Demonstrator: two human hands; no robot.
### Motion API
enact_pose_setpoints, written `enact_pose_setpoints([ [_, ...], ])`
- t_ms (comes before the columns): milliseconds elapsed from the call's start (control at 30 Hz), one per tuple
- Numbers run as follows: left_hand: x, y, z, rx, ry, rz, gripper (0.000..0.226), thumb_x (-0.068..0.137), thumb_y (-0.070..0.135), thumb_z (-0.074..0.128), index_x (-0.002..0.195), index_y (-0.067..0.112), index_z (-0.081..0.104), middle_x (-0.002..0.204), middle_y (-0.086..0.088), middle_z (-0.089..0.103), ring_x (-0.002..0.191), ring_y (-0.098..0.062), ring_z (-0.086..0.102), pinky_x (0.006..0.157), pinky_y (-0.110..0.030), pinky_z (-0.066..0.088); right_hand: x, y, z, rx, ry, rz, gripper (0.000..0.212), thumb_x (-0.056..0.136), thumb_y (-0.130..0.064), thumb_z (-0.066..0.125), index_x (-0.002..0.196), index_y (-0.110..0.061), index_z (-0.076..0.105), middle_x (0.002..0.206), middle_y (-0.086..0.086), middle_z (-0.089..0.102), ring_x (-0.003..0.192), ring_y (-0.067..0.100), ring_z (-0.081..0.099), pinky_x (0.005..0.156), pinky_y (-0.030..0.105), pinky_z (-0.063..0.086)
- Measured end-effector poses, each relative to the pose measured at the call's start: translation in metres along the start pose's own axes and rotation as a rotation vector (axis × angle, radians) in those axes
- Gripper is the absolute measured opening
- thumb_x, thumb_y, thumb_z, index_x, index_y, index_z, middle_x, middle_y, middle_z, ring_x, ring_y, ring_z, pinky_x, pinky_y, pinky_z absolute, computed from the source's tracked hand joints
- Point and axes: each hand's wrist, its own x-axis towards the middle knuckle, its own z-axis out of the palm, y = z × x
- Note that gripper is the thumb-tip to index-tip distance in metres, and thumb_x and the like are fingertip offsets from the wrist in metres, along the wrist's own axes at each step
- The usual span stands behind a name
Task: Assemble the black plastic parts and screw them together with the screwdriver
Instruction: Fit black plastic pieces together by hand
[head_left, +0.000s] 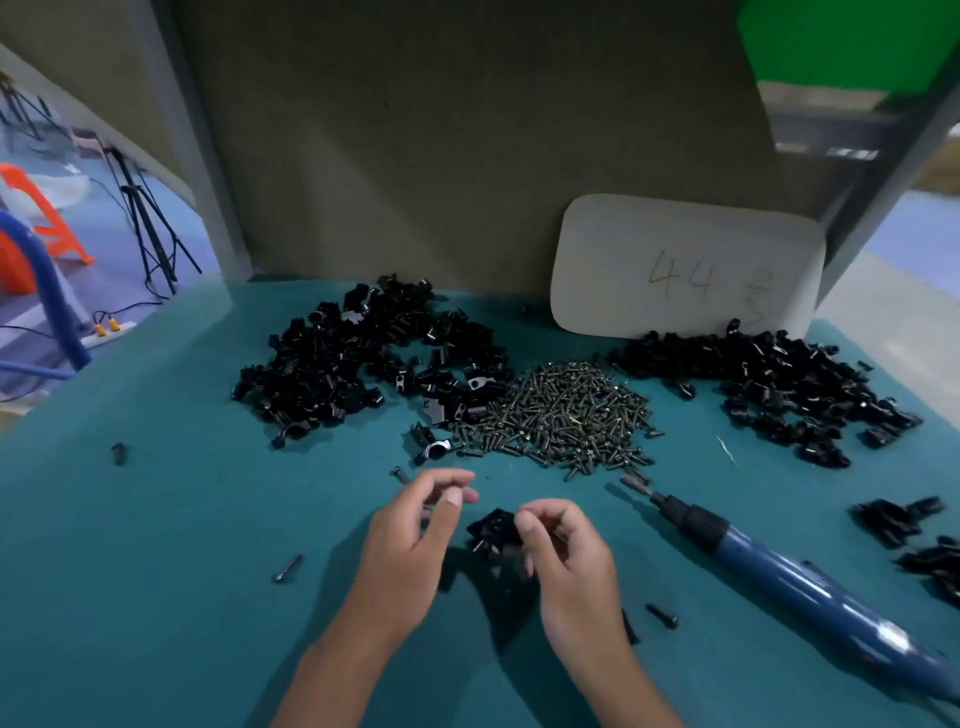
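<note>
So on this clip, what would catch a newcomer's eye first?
Probably the heap of screws at mid-table, flanked by two piles of black plastic parts, one to its left and one to its right. Nearer the camera, the right hand grips a black plastic part beside the left hand, while the blue electric screwdriver lies unused at right.

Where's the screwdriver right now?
In the head view the screwdriver lies on the table, on the right, just beyond the right hand, its tip near the screw pile.
</note>
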Motion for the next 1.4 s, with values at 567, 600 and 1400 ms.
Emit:
enact_pose_setpoints([
  [567,0.001,-0.005,0.007,-0.234,-0.080,-0.180,0.025,0.085,0.055,0.073,0.108,0.045,0.069,0.109,0.011,0.074,0.099,-0.006,0.069,0.088,-0.031,0.049,0.124,-0.052,-0.112,-0.541,0.236,-0.139,0.009,0.098,-0.036,0.058,0.092,-0.037,0.065,0.086,-0.015,0.069,0.072,-0.003,0.059,0.060,0.016,0.040],
  [600,0.001,-0.003,0.007,-0.263,-0.070,-0.191,0.023,0.083,0.048,0.072,0.105,0.044,0.070,0.110,0.011,0.074,0.099,-0.004,0.069,0.088,-0.030,0.048,0.154,-0.051,-0.137,-0.669,0.271,-0.094,0.008,0.099,-0.030,0.060,0.100,-0.030,0.068,0.099,-0.010,0.071,0.079,0.000,0.061,0.065,0.021,0.045],
  [1400,0.011,-0.013,0.007,-0.398,-0.019,-0.209,0.037,0.071,0.020,0.075,0.105,0.006,0.071,0.112,0.002,0.077,0.099,-0.014,0.073,0.077,-0.021,0.058,0.318,0.025,-0.264,-1.444,0.282,0.063,0.023,0.101,-0.023,0.047,0.119,-0.023,0.061,0.115,0.014,0.067,0.107,0.037,0.059,0.089,0.049,0.047],
])
